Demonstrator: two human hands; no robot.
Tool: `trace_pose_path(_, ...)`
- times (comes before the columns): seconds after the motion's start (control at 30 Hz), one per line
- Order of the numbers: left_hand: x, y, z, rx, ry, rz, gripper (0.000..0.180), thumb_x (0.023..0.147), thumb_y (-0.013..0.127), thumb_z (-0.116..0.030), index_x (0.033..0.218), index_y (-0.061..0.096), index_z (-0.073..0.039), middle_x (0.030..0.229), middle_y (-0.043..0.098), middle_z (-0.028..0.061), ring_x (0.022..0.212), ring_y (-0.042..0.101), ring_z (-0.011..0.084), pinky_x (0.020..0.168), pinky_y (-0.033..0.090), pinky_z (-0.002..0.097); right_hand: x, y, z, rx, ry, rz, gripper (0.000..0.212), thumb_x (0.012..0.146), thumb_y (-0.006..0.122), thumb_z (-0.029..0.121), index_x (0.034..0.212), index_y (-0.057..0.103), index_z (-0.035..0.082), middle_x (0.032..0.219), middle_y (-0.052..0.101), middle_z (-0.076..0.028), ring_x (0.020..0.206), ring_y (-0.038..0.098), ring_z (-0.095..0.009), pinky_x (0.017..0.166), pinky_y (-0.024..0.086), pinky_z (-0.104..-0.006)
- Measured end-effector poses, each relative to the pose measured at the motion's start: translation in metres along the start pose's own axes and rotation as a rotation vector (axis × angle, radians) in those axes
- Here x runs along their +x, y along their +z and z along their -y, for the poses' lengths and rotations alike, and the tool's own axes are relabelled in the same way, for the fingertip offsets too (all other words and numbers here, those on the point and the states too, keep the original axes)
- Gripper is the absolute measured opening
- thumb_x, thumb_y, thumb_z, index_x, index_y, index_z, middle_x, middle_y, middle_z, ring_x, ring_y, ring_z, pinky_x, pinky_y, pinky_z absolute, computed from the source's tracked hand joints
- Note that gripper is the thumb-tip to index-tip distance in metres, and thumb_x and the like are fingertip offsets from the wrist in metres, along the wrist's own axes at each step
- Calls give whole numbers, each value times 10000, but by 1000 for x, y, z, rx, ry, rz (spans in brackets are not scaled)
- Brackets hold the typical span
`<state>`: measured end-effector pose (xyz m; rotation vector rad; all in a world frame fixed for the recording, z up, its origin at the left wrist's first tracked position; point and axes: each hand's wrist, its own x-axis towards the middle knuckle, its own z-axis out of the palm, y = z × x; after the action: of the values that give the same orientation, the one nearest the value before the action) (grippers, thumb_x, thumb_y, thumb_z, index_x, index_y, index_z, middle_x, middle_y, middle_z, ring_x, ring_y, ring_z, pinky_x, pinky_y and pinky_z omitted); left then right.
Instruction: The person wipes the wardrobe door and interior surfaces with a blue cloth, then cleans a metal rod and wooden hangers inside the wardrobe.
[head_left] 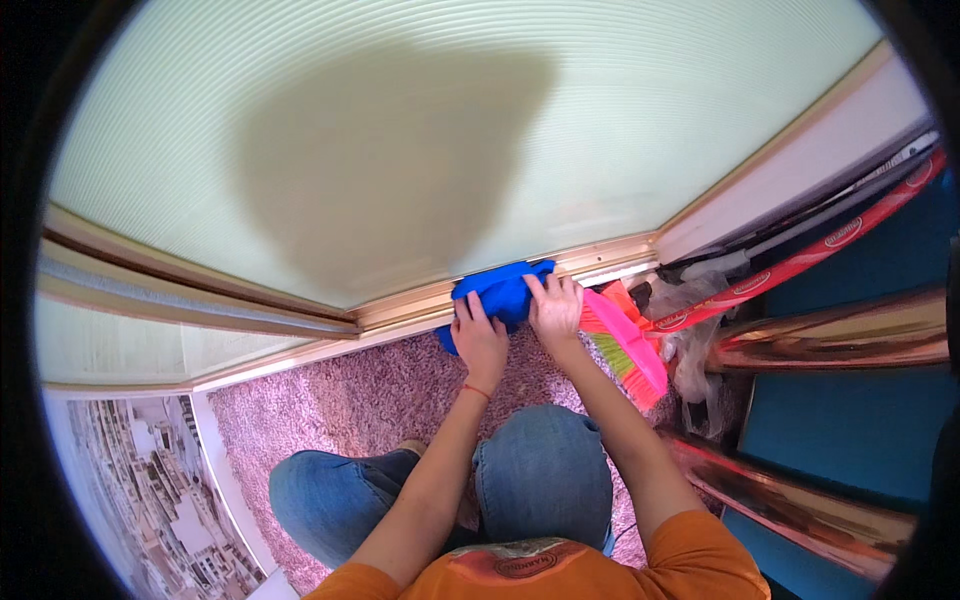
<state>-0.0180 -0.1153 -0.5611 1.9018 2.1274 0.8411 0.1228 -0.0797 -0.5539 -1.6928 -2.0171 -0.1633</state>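
A bright blue cloth [507,297] lies bunched along the pale gold bottom rail [400,306] of a ribbed, light green door panel [620,110]. My left hand [480,338] holds the cloth's near left part, its fingertips pressing on top. Close beside it, my right hand [556,308] grips the cloth's right end against the rail, the fingers bent. Parts of the fingers and thumbs are hidden by the cloth and the hands. A loose corner of cloth hangs past the left hand toward the carpet.
Just right of my right hand is a pink broom head [635,350] with green and orange bristles; its red handle [800,265] slants up right. Crumpled clear plastic [692,375] lies behind it. Shiny copper-coloured rolls [840,342] stand farther right. My knees rest over purple shaggy carpet [300,390].
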Motion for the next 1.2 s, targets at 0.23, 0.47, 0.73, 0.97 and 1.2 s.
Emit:
trace_pose_path(0.23,11,23,-36,70,261,91,692,737,677,-159,1360,429,12,1283,516,250,1089,559,353,923,415,442,-3,-15,-39,-67,306,-9,462,701,646,98,1160,632,158,927,574,-115,862,530,-305,737,392,-441)
trace_pose_path(0.47,25,43,-64,252,387,186,673,770,654,-198,1387,428,-52,1246,562,224,1064,599,360,951,417,457,8,-31,-61,-175,459,-97,477,704,637,104,1180,630,146,975,577,-120,913,531,-310,756,392,-435)
trace_pose_path(0.73,48,64,-119,54,527,244,590,715,705,-202,1250,535,-21,919,645,206,830,650,345,745,506,424,10,-19,-120,-126,631,-57,465,797,606,113,1256,560,59,1126,549,-209,1001,544,-395,837,461,-489)
trace_pose_path(0.97,47,62,-111,-128,502,288,790,765,675,-155,1449,298,-36,1109,615,266,925,636,395,844,503,484,20,-12,-101,188,573,-213,542,811,557,41,1329,429,-48,1217,476,-316,1108,505,-465,932,441,-481)
trace_pose_path(1.2,19,34,-54,-303,138,150,652,852,577,-158,1437,321,-27,1094,604,299,907,615,442,817,499,485,12,-7,-15,320,362,-79,476,809,579,43,1255,461,-72,1022,507,-250,945,519,-418,801,444,-488)
